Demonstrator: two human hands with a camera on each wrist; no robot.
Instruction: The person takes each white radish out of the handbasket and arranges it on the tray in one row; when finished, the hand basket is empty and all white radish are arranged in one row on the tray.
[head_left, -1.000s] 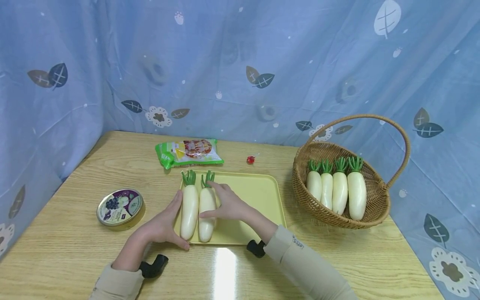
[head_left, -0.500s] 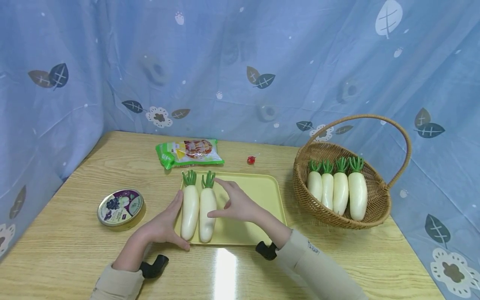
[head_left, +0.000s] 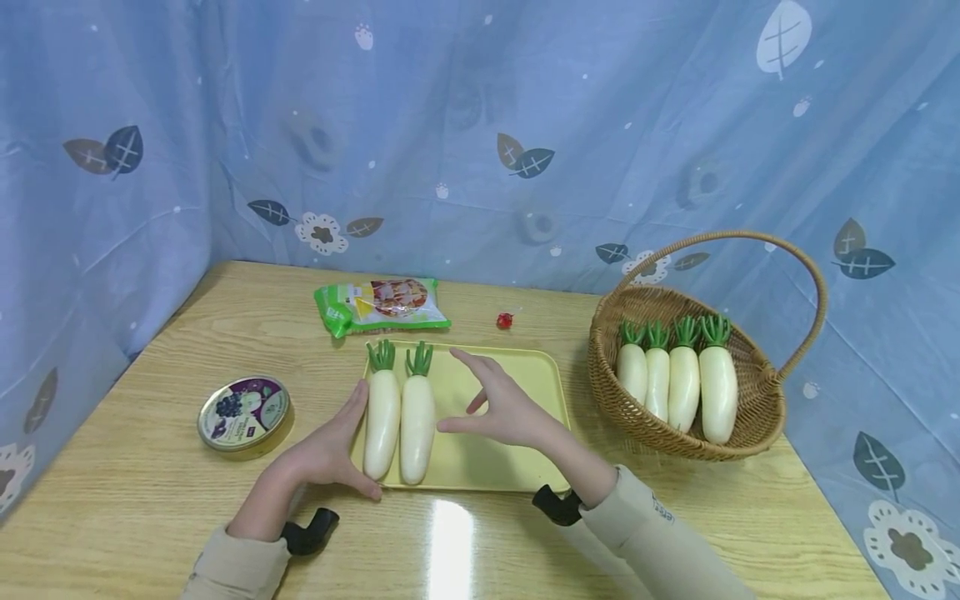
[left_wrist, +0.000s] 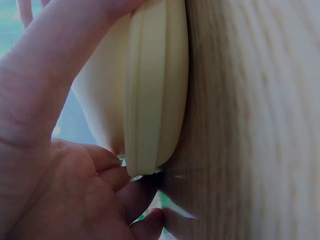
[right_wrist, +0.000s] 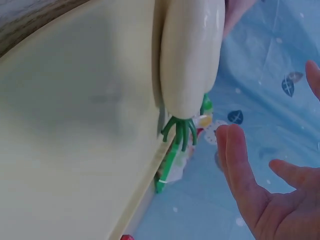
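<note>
left hand: fingers straight, resting against the left radish | right hand: fingers spread, holding nothing, just beside the right radish | both radishes on the yellow tray on the worktop | risk: a sideways nudge could roll either radish off the tray.

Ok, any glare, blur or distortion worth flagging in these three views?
Head view: a bright streak of glare on the table just in front of the tray, with wide-angle bending at the edges. Left wrist view: dim and soft, the left hand filling it. Right wrist view: tilted, the right hand slightly blurred.
</note>
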